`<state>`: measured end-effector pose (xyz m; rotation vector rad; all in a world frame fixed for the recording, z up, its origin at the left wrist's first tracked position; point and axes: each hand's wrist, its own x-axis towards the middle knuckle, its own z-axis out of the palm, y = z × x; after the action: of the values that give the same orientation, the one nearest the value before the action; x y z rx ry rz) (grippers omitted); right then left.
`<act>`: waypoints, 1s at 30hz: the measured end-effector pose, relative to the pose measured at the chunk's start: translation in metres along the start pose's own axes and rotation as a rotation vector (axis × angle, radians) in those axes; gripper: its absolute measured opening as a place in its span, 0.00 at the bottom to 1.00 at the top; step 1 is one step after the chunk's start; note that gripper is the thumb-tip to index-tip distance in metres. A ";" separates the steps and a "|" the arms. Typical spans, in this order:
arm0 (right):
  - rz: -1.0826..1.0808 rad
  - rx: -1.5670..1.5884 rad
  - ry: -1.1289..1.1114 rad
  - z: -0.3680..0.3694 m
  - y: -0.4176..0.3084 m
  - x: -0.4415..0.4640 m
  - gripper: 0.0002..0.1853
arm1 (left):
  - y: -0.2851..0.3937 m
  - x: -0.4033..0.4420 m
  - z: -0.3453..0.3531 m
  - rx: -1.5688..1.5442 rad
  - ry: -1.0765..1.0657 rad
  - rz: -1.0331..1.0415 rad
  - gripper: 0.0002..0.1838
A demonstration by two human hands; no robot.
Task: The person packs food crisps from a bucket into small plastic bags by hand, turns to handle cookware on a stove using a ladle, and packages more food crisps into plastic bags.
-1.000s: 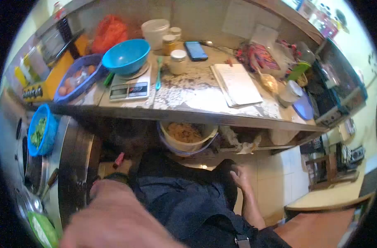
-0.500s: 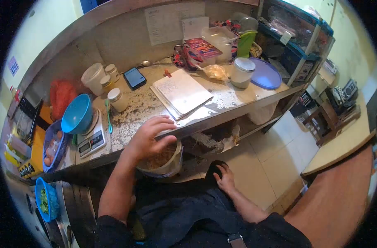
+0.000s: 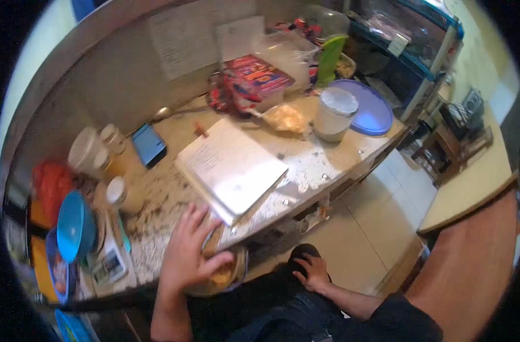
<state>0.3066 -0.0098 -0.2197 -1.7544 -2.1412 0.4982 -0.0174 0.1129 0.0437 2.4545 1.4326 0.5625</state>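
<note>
My left hand (image 3: 187,251), empty with its fingers spread, hovers at the counter's front edge. Just beyond it lies a stack of papers (image 3: 237,168) with handwriting on the top sheet and a red clip (image 3: 200,130) at its upper corner. Partly hidden under the same hand, a bucket (image 3: 243,272) with brownish contents stands below the edge. My right hand (image 3: 312,272) rests on my dark-clothed knee, fingers apart, holding nothing.
On the counter's left are a blue bowl (image 3: 76,228), a kitchen scale (image 3: 109,265), small jars (image 3: 116,191) and a phone (image 3: 149,145). Farther right stand a white-lidded jar (image 3: 335,114), a purple lid (image 3: 374,111) and a bag of pale orange food (image 3: 285,118). A glass case (image 3: 397,45) stands behind.
The view has tilted and moved closer to the counter, so the papers look larger. My left hand shows lower in view, its fingers still spread. My right hand stays on the knee.
</note>
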 end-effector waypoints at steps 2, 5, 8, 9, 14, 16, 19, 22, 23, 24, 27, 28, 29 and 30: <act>0.054 -0.005 -0.073 0.005 0.003 0.013 0.25 | 0.004 0.003 -0.006 -0.014 -0.059 -0.023 0.37; 0.145 -0.012 -0.185 -0.005 0.007 0.037 0.25 | -0.002 0.010 -0.008 -0.040 -0.136 -0.043 0.40; 0.236 0.006 -0.238 -0.019 -0.001 0.053 0.25 | -0.002 0.019 -0.011 0.028 -0.100 0.047 0.36; 0.270 0.024 -0.254 -0.022 -0.002 0.057 0.26 | 0.009 0.026 -0.021 0.114 -0.057 0.140 0.34; 0.409 0.111 -0.138 -0.068 0.006 0.059 0.23 | 0.003 0.010 -0.009 0.012 -0.117 -0.039 0.32; 0.551 0.213 -0.088 -0.118 0.015 0.066 0.21 | -0.004 0.009 -0.005 -0.033 -0.078 -0.007 0.30; 0.690 0.246 0.241 -0.194 0.052 0.072 0.19 | 0.001 0.015 -0.007 -0.071 -0.055 -0.012 0.29; 0.695 0.413 0.596 -0.327 0.080 0.096 0.17 | -0.038 0.004 0.027 0.031 0.022 0.139 0.21; 0.665 0.374 0.724 -0.355 0.111 0.103 0.17 | -0.062 -0.001 0.044 0.063 0.037 0.195 0.20; 0.634 0.335 0.853 -0.387 0.143 0.116 0.16 | -0.072 0.002 0.053 0.104 0.054 0.190 0.19; 0.389 0.186 1.175 -0.555 0.159 0.162 0.15 | -0.071 -0.011 0.055 0.123 0.036 0.061 0.15; 0.211 0.249 1.309 -0.625 0.123 0.183 0.15 | -0.069 -0.008 0.057 0.065 0.043 -0.043 0.14; 0.176 0.240 1.304 -0.673 0.117 0.195 0.14 | -0.060 -0.002 0.059 0.007 0.062 -0.147 0.13; 0.057 0.242 1.313 -0.713 0.115 0.210 0.16 | -0.028 0.014 0.040 0.043 0.124 -0.071 0.10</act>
<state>0.6955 0.2604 0.3649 -1.3417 -1.0312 -0.3380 -0.0153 0.1382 -0.0001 2.4284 1.5880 0.6866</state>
